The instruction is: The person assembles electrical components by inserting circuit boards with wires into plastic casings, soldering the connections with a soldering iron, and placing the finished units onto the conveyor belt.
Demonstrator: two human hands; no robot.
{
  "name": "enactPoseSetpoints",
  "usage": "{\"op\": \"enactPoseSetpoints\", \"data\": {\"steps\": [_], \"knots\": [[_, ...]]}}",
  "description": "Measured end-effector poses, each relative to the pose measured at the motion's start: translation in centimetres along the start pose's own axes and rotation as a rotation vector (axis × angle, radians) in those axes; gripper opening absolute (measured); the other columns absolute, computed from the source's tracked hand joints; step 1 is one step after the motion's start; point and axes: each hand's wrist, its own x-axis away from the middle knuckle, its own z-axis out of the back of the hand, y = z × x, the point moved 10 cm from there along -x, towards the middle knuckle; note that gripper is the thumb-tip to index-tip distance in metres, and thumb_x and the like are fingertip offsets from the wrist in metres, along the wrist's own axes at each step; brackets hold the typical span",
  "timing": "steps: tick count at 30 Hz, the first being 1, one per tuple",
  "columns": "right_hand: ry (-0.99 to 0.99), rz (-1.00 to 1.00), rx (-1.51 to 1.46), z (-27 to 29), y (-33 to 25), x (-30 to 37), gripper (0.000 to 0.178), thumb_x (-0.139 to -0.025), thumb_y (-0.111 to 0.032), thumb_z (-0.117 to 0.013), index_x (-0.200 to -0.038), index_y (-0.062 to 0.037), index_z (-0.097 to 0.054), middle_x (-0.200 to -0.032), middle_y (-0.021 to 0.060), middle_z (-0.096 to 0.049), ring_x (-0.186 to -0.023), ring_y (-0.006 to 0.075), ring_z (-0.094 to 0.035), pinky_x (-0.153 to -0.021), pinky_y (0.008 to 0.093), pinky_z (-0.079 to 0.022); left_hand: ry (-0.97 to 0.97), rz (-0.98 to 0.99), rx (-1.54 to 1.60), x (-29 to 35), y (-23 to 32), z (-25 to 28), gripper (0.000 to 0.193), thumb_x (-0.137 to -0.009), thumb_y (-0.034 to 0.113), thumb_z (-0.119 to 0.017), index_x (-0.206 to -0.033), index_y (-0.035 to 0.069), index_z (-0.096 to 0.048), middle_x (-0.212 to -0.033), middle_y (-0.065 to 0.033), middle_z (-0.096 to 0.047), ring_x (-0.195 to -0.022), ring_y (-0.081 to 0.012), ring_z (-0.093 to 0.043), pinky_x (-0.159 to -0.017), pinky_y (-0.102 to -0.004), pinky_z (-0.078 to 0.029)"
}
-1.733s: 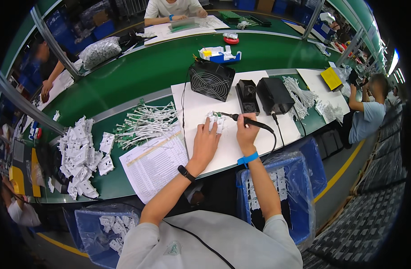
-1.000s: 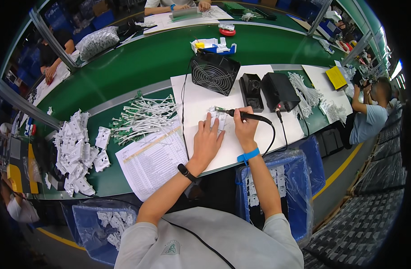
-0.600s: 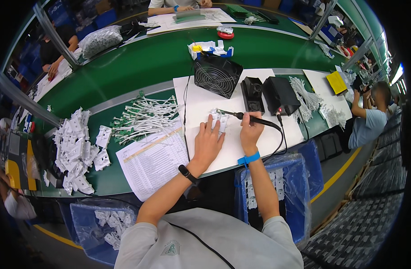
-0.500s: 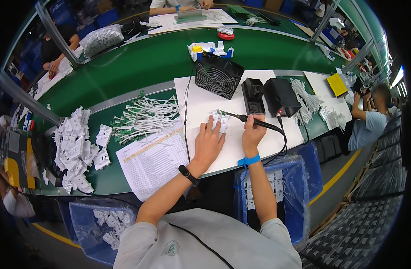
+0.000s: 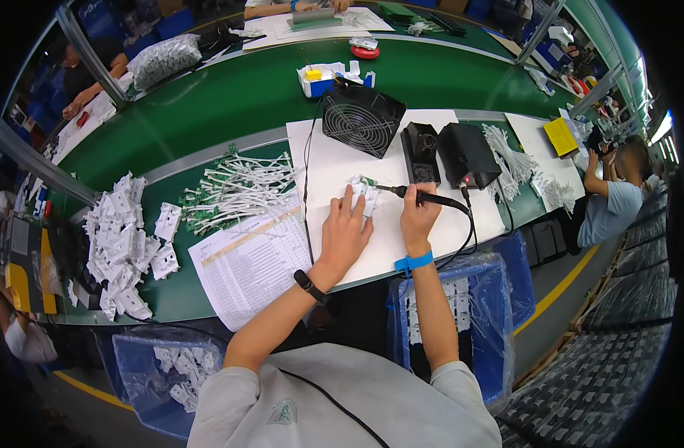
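On the white board (image 5: 446,213) in front of me lies a small white plastic housing (image 5: 369,197) with a bit of green at its top. My left hand (image 5: 343,233) rests over it, fingers stretched and apart, their tips pressing it down. My right hand (image 5: 419,218) is closed round the handle of a soldering iron (image 5: 390,190). The iron points left, its tip at the green piece on the housing; exact contact is too small to tell. A black cable runs from the iron to the black soldering station (image 5: 467,155).
A black fan (image 5: 363,122) and black iron stand (image 5: 421,153) stand behind. To the left are white wires with green boards (image 5: 233,190), a printed sheet (image 5: 248,261) and piled housings (image 5: 118,250). Blue bins (image 5: 498,336) hang below the bench edge. People work nearby.
The view has shifted slightly. My right hand and the soldering iron have moved a little; the iron's tip stays by the top of the housing. My left hand remains on the housing.
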Motion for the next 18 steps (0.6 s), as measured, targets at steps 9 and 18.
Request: {"op": "enactPoseSetpoints", "data": {"steps": [9,18], "knots": [[-0.01,0.026,-0.024,-0.2,-0.6,0.1,0.013,-0.096,-0.006,-0.065,-0.087,-0.001,-0.056,-0.074,0.0022,-0.056,-0.067,0.0064,-0.049,-0.059,0.0236,-0.041,-0.004,0.011,0.024,0.1,-0.1,0.0,0.047,-0.083,0.016,-0.072,-0.124,-0.005,-0.064,-0.143,-0.0281,-0.052,-0.11,-0.0346,-0.055,-0.081,-0.0394,-0.058],[0.065,0.052,-0.031,1.1,-0.7,0.1,0.013,-0.096,-0.008,-0.065,-0.088,-0.0009,-0.056,-0.076,0.0034,-0.056,-0.071,0.0089,-0.051,-0.063,0.0253,-0.044,-0.021,0.021,0.03,-0.2,-0.2,-0.1,0.046,-0.084,0.016,-0.071,-0.124,-0.005,-0.064,-0.143,-0.0277,-0.051,-0.111,-0.0354,-0.054,-0.083,-0.0405,-0.058]]}}
